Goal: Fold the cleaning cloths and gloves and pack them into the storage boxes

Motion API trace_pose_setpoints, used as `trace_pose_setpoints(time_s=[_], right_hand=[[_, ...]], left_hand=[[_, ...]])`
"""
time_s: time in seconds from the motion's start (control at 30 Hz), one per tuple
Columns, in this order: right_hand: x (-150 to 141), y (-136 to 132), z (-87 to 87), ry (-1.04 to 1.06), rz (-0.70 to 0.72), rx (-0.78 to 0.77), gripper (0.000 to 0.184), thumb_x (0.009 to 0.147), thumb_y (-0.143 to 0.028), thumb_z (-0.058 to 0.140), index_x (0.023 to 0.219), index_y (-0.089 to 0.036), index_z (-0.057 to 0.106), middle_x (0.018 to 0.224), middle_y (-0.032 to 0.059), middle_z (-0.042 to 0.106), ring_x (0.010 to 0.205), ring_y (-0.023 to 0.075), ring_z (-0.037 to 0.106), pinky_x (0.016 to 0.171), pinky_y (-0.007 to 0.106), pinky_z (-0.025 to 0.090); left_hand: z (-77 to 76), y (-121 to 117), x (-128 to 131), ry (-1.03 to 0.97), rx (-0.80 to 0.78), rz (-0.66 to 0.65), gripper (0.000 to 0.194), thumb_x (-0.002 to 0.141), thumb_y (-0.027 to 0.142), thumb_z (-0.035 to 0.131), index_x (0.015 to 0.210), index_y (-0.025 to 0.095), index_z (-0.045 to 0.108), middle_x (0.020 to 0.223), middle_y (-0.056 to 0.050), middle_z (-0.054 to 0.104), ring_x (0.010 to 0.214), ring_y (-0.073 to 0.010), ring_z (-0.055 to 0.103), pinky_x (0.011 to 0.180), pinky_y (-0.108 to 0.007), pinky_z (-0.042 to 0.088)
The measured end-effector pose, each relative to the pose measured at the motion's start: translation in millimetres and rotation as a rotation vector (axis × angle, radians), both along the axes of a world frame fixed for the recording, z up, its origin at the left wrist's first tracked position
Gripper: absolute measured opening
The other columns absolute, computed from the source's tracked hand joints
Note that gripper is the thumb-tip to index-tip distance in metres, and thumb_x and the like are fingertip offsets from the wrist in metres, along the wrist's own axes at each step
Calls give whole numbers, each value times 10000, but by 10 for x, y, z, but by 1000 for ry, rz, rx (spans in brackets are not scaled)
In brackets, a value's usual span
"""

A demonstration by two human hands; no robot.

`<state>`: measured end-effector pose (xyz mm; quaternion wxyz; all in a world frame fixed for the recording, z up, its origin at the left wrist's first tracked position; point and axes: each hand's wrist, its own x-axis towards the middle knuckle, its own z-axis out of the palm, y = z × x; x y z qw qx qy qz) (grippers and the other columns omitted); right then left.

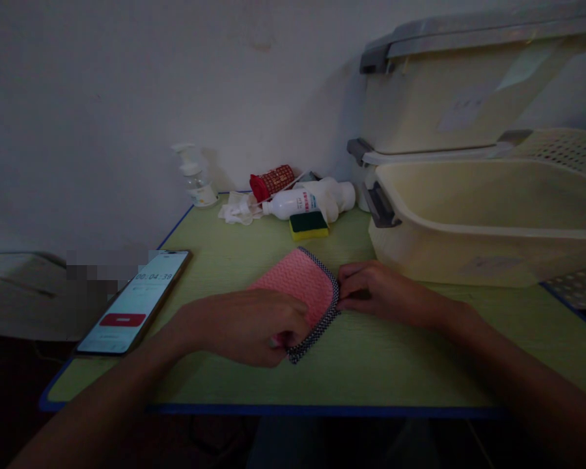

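A pink textured cleaning cloth [301,280] with a black-and-white checked border lies folded on the green table [400,365]. Over its near left part, my left hand [258,326] is closed, fingers curled on the cloth near its lower edge. My right hand [371,290] pinches the checked border at the right side, thumb and fingers together. Part of the cloth is hidden under my left hand. Just beyond the cloth rests a yellow sponge [309,227] with a dark green top.
A phone [137,299] showing a timer lies at the left edge. Behind are a pump bottle [200,185], crumpled white tissue [239,208], a red patterned roll [272,182] and a white bottle [293,203]. An open cream bin [469,254] stands right, beside stacked lidded boxes [430,111].
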<state>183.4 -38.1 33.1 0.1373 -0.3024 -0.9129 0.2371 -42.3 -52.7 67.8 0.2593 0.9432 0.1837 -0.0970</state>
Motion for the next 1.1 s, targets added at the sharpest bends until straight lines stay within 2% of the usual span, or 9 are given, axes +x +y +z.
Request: trace_pose_setpoints(time_s=[0.3, 0.5, 0.63, 0.7, 0.8, 0.93, 1.0, 1.1], right_hand=[[1, 2, 4, -21, -5, 9, 123, 802, -129, 603, 704, -149, 674, 737, 22, 609, 689, 121, 579, 651, 247, 424], [4, 3, -18, -4, 10, 11, 128, 802, -138, 592, 710, -158, 679, 743, 18, 611, 687, 117, 579, 653, 243, 428], [7, 21, -29, 18, -67, -105, 90, 765, -164, 613, 691, -148, 660, 697, 8, 601, 622, 114, 556, 584, 235, 407], [13, 33, -22, 20, -121, -198, 91, 759, -184, 598, 692, -142, 643, 645, -5, 581, 576, 112, 528, 542, 233, 383], [16, 37, 8, 32, -166, -266, 213, 819, -226, 486, 654, -147, 596, 580, -16, 536, 544, 110, 490, 529, 236, 360], [-17, 7, 31, 93, -208, -252, 362, 886, -314, 355, 607, -161, 528, 574, -5, 522, 549, 113, 488, 549, 249, 364], [-45, -7, 13, 77, -240, -204, 328, 865, -347, 415, 616, -163, 522, 550, -17, 500, 520, 108, 463, 516, 245, 332], [-78, -13, -30, 36, -288, -131, 213, 803, -278, 519, 624, -163, 519, 519, -37, 479, 491, 96, 440, 493, 233, 294]], left_hand=[[-10, -15, 7, 30, -3, 19, 161, 637, 26, 463, 643, 183, 430, 750, 6, 540, 756, -141, 513, 745, -257, 414], [-66, -7, 30, 25, -43, 9, 125, 696, 65, 562, 705, 176, 505, 809, -2, 579, 800, -148, 535, 755, -249, 420], [-72, 42, 25, 24, -100, -6, 69, 817, 199, 575, 764, 161, 555, 829, -19, 586, 804, -142, 544, 719, -229, 420], [-72, 64, 23, 20, -120, -15, 93, 853, 205, 537, 789, 150, 577, 839, -29, 588, 807, -134, 548, 725, -218, 419], [-79, 85, 25, 10, -151, -23, 94, 856, 171, 530, 799, 140, 598, 835, -33, 592, 810, -124, 554, 742, -205, 421], [-111, 99, 44, -16, -177, 11, 66, 807, 129, 592, 745, 137, 613, 760, -12, 590, 729, -112, 557, 676, -196, 423], [-130, 106, 56, -18, -196, 38, 51, 779, 114, 621, 731, 133, 618, 730, -3, 586, 689, -104, 555, 636, -190, 414], [-150, 116, 65, -19, -214, 55, 51, 770, 121, 634, 723, 135, 618, 716, 6, 583, 668, -96, 547, 616, -187, 402]])
